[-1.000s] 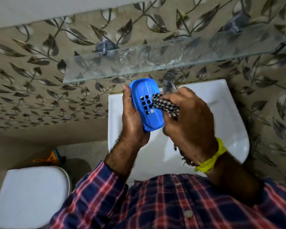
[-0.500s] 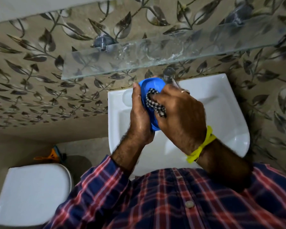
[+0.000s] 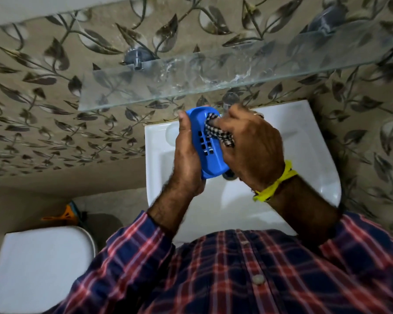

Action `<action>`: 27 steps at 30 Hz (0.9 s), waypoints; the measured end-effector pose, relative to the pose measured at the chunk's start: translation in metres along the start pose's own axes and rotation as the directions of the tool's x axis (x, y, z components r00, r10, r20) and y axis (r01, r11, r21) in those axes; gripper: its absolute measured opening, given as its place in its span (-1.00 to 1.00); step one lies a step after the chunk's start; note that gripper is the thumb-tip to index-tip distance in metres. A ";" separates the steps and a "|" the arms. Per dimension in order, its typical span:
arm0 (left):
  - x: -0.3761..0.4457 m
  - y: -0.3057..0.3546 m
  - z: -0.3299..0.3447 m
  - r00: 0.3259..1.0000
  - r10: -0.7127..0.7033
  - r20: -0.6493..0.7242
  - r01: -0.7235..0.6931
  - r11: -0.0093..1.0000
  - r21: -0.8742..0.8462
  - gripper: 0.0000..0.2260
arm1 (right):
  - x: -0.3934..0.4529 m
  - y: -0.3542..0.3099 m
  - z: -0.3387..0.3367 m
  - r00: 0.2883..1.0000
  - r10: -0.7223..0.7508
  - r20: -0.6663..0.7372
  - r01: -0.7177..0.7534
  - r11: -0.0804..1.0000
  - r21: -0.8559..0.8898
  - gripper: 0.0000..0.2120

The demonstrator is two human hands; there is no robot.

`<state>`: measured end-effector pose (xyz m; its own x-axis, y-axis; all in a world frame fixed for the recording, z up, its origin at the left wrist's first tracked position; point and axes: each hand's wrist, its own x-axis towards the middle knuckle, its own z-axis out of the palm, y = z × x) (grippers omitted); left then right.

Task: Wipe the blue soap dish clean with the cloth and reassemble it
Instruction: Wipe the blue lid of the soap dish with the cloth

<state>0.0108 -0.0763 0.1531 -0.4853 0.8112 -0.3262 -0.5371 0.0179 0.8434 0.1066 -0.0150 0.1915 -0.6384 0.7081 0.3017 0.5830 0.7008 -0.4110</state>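
Above white basin, left hand gripping blue soap dish tilted for access; right hand fingers pinching checked cloth, scrubbing slotted face.

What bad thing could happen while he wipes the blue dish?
The dish is held over the sink by the left hand alone, so a hard rub from the cloth might knock it loose. The glass shelf hangs close above, so the right hand could bump it.

Left hand gripping blue soap dish, right hand pressing checked cloth
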 end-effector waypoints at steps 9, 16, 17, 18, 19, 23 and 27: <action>0.005 -0.001 -0.005 0.998 -0.067 0.017 0.068 0.993 -0.095 -0.35 | -0.017 0.001 0.000 0.994 0.007 0.109 -0.001 0.999 -0.053 -0.67; 0.004 -0.005 0.006 1.000 -0.023 -0.011 0.023 0.997 0.068 -0.41 | -0.008 -0.002 0.005 0.986 0.152 -0.073 -0.158 0.983 -0.090 -0.78; 0.003 -0.006 0.006 1.000 -0.016 -0.001 0.016 0.998 0.068 -0.43 | -0.006 -0.002 0.005 0.988 0.130 -0.078 -0.137 0.986 -0.095 -0.77; 0.003 -0.006 0.004 1.000 -0.015 0.007 0.014 0.998 0.067 -0.43 | -0.007 0.000 0.004 0.993 0.100 -0.055 -0.106 0.989 -0.108 -0.77; 0.003 -0.006 0.003 1.000 -0.016 0.003 0.016 0.998 0.068 -0.42 | -0.010 0.002 0.002 0.997 0.077 -0.015 -0.078 0.990 -0.114 -0.78; 0.003 -0.007 0.003 1.000 0.005 0.001 -0.005 0.999 0.054 -0.44 | -0.002 0.010 -0.004 0.997 0.071 -0.033 -0.072 0.997 -0.032 -0.77; 0.004 -0.004 0.005 0.999 -0.038 0.026 0.039 0.999 0.000 -0.45 | 0.003 0.012 -0.004 0.999 0.041 0.036 -0.037 0.995 -0.096 -0.67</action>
<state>0.0148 -0.0706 0.1503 -0.4460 0.8249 -0.3472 -0.5553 0.0491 0.8302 0.1136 -0.0041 0.1905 -0.6319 0.7324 0.2536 0.6516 0.6792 -0.3377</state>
